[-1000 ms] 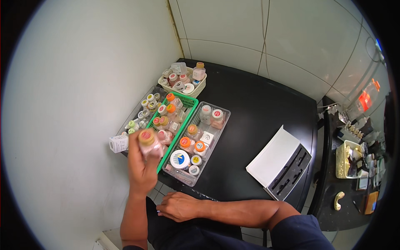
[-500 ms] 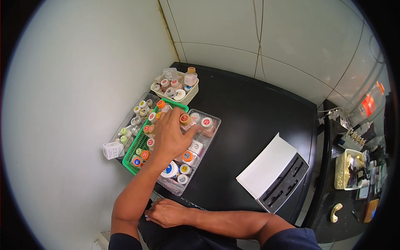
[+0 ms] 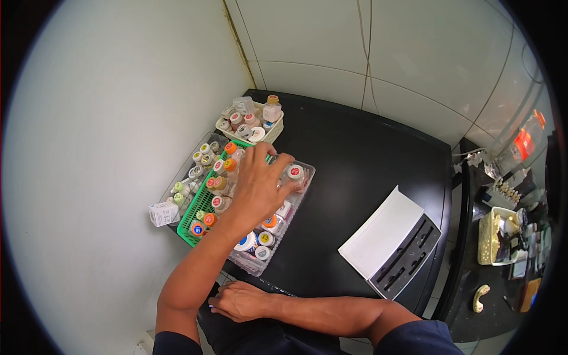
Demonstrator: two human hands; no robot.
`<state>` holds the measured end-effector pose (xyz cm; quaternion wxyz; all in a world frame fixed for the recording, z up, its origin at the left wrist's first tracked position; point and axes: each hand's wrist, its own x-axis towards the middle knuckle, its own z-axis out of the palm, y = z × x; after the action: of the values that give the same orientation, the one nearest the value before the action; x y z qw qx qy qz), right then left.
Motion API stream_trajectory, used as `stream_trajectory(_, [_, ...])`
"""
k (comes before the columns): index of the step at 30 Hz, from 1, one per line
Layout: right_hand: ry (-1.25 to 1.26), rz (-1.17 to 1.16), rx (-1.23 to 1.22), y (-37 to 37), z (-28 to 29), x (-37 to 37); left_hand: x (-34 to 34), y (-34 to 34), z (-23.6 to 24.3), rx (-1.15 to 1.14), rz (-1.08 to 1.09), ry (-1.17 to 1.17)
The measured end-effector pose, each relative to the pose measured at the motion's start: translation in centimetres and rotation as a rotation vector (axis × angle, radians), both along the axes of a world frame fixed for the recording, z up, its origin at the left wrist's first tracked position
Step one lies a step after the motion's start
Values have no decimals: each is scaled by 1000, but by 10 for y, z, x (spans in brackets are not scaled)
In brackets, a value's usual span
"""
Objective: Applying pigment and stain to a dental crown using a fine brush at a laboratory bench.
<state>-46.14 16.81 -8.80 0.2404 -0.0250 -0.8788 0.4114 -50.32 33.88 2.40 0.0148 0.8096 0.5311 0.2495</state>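
Note:
My left hand [image 3: 260, 180] reaches over a clear plastic tray [image 3: 290, 220] of small capped jars. Its fingers are spread and bent downward, with the thumb beside a white-capped jar [image 3: 294, 173] bearing a red label. The jars under the palm are hidden. Left of the hand, a green basket [image 3: 188, 226] holds several bottles with orange, white and tan caps. My right hand [image 3: 236, 300] rests on my dark-clothed leg by the table edge, its fingers loosely laid down with nothing seen in them.
A cream basket [image 3: 273, 135] of bottles stands behind, and another clear tray [image 3: 190, 164] of small bottles lies left. An open white case [image 3: 381, 236] with a dark insert is at right. A side bench holds a cream basket [image 3: 486, 239] and a dental cast [image 3: 480, 297].
My left hand has moved right across the clear tray, away from the green basket. The tan-capped jar beside its fingers is now covered by the hand. My right hand stays put.

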Motion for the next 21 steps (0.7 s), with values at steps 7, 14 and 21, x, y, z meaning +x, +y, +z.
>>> stream_trajectory(7, [17,18,28,0,2,0,-2,13,-8,42,-60,75])
stream_trajectory(14, [14,23,46,2,5,5,-46,-39,47,-84,-256,-699])
stream_trajectory(21, [-28,30,68,3,10,9,-113,-161,48,-122,-232,-1444])
